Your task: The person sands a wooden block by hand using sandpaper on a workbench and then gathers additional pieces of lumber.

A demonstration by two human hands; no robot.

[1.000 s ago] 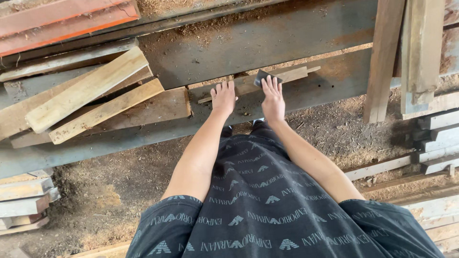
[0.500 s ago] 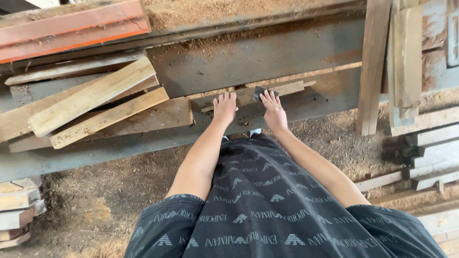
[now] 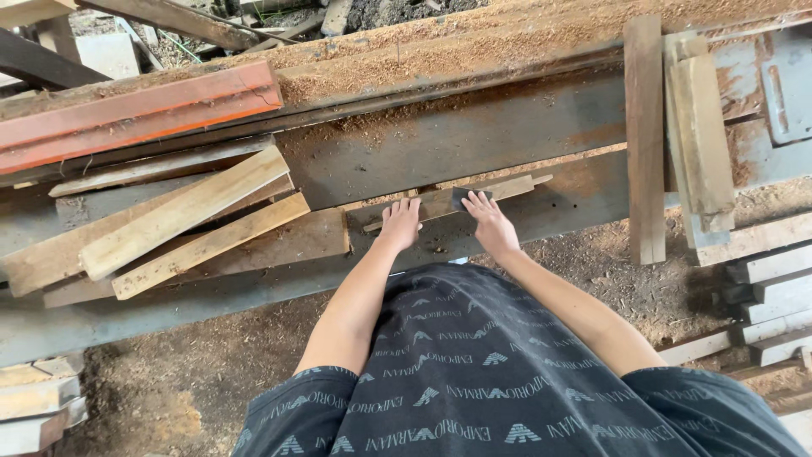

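Both hands are resting flat, fingers spread and closing on nothing: the left hand and the right hand are pressing on a thin wooden strip lying at the centre of the frame on a grey steel beam that is serving as the tabletop. That strip is looking light, stiff and splintery, likely easy to snap at its ragged ends, so a grip near its middle, pinching both long edges, seems soundest. Left of centre, pale planks are lying stacked at a slant. Sawdust is coating the ground and the far ledge, making footing loose. An orange-painted beam is running along the upper left, and upright boards are leaning at the upper right.
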